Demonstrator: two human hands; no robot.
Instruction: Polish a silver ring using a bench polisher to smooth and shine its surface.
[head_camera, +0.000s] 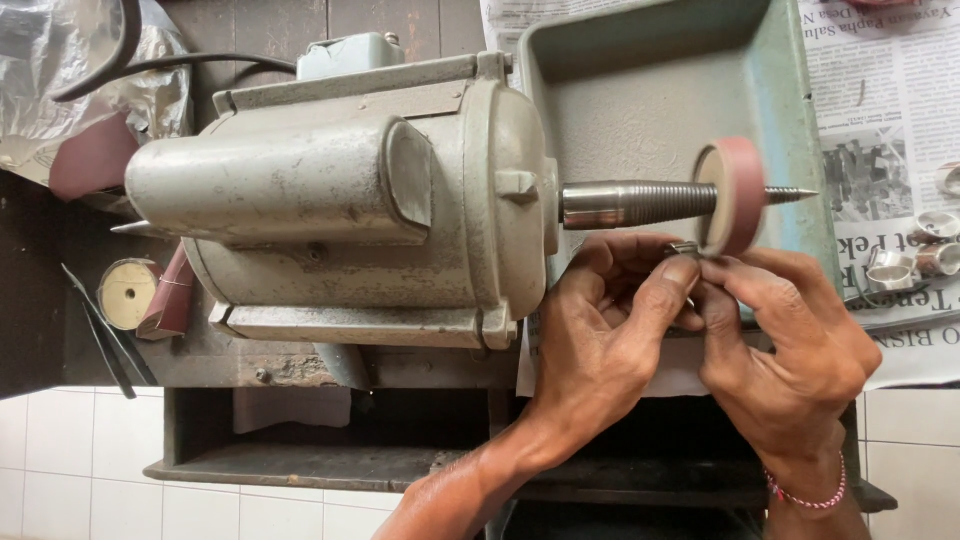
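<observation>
Pressing a small metal ring (684, 248) to the pink polishing wheel (733, 196), both hands (600, 340) (780, 350) are pinching it; polishing seemingly underway, finished rings (915, 250) lying right of the wheel.

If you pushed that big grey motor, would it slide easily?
Probably not. The motor looks like thick metal, so it is likely heavy. Its flat base sits on the bench, so it seems unlikely to roll or tip.

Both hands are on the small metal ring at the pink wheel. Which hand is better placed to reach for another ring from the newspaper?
Right. The right hand lies nearer the silver rings on the newspaper. The left hand sits toward the motor, pinching the small metal ring against the pink wheel.
</observation>
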